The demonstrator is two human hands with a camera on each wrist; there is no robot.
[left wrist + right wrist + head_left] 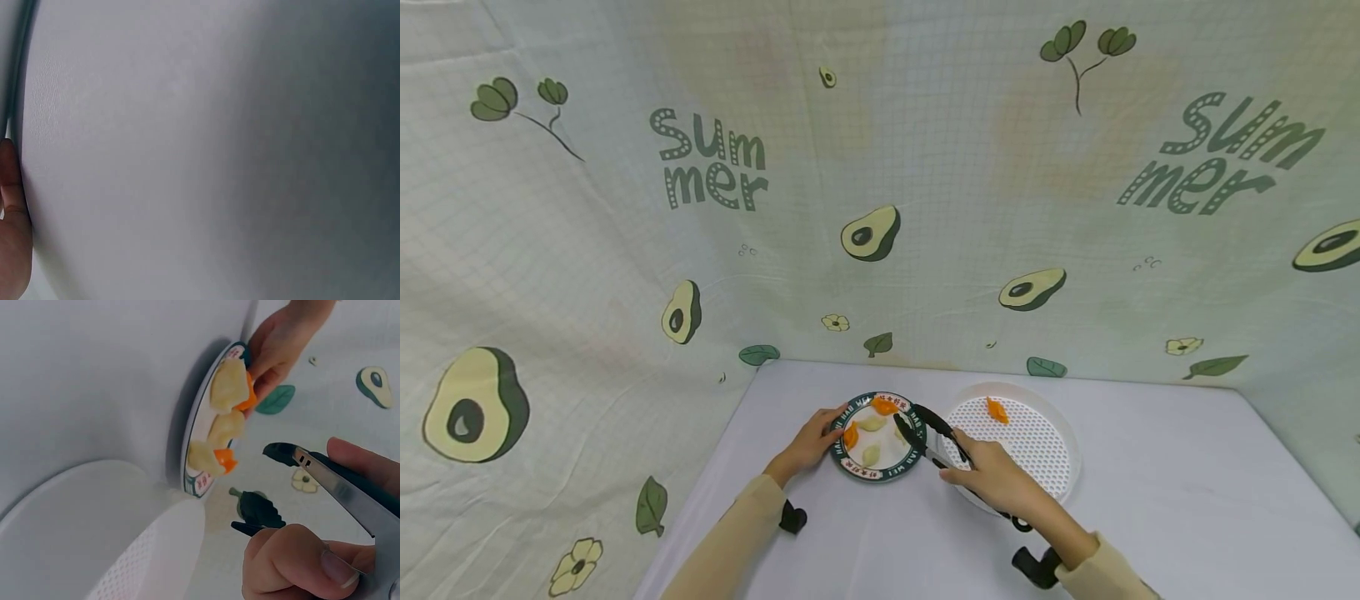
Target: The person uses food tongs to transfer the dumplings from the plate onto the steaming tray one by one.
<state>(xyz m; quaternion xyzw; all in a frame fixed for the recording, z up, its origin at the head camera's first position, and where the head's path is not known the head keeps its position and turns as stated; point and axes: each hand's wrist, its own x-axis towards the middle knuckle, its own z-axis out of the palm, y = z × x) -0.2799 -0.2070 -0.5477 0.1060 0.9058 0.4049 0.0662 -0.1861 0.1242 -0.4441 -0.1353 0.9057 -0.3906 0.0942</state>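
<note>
My left hand (808, 442) grips the left rim of a round plate (891, 458) with a dark green, lettered border. On the plate lie several dumpling-shaped pieces, pale yellow (871, 456) and orange (884, 406). My right hand (996, 477) holds black-tipped metal tongs (936, 457), whose tips spread apart over the plate's right side. Between those tips, the right wrist view shows nothing held. Below the right forearm and hand is a white round perforated basket (1070, 425), with one orange dumpling-shaped piece (997, 410) in it. The left wrist view catches only part of the hand (14, 231) at the rim.
A white tabletop (1180, 492) spreads around the plate and basket. Behind and to the left hangs a cloth (940, 167) printed with avocados, leaves and lettering. Black wrist devices (1036, 568) sit at both wrists.
</note>
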